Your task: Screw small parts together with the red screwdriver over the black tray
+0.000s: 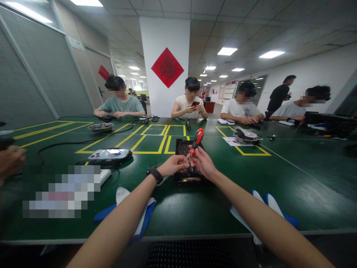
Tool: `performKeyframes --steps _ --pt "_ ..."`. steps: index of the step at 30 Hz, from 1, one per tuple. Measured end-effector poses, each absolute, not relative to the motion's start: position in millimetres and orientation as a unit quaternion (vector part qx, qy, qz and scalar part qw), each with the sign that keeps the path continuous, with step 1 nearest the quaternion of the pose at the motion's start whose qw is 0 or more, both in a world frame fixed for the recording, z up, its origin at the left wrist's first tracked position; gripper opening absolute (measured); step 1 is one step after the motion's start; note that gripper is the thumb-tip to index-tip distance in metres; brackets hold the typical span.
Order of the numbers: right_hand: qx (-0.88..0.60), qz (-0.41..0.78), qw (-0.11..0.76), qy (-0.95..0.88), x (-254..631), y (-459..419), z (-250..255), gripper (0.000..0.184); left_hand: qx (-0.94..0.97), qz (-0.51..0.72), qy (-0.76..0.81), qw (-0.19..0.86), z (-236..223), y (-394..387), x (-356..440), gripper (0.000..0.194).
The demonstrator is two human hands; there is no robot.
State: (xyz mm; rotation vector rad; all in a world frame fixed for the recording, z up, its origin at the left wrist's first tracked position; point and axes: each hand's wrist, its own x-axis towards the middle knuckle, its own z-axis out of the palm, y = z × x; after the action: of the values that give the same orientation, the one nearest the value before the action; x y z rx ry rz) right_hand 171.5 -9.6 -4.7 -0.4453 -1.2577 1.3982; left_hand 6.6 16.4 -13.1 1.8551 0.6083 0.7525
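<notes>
A screwdriver (pixel 198 137) with a red and black handle is held tilted, handle up, above a black case (pixel 181 147) on the green table. My right hand (pixel 204 162) is closed round the lower handle and collar. The fingertips of my left hand (pixel 176 165) pinch at the lower end of the shaft; whether a separate bit is there is too small to tell. Small parts sit in the case, partly hidden by my hands. Under my forearms lie a left blue and white glove (pixel 145 219) and a right blue and white glove (pixel 275 204).
A phone (pixel 104 155) with a black cable lies left, near a metal bowl (pixel 100 127). Another bowl (pixel 247 137) stands on paper at right. A dark tool (pixel 188 125) lies beyond the case. Several people sit opposite; another person's hand (pixel 12 160) shows at far left.
</notes>
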Motion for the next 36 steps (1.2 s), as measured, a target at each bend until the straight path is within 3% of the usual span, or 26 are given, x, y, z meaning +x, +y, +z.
performKeyframes --steps 9,14,36 --pt "-0.183 0.616 0.550 -0.533 172.4 -10.2 -3.7 0.031 0.763 0.293 0.217 0.534 -11.9 15.9 4.5 0.028" --pt "-0.184 0.598 0.581 -0.521 173.2 -8.8 -4.0 0.031 0.745 0.312 0.250 0.534 -9.9 16.3 6.3 0.027" --pt "-0.195 0.595 0.558 -0.544 171.3 -12.1 -3.2 0.030 0.782 0.287 0.240 0.499 -8.6 12.9 5.7 0.032"
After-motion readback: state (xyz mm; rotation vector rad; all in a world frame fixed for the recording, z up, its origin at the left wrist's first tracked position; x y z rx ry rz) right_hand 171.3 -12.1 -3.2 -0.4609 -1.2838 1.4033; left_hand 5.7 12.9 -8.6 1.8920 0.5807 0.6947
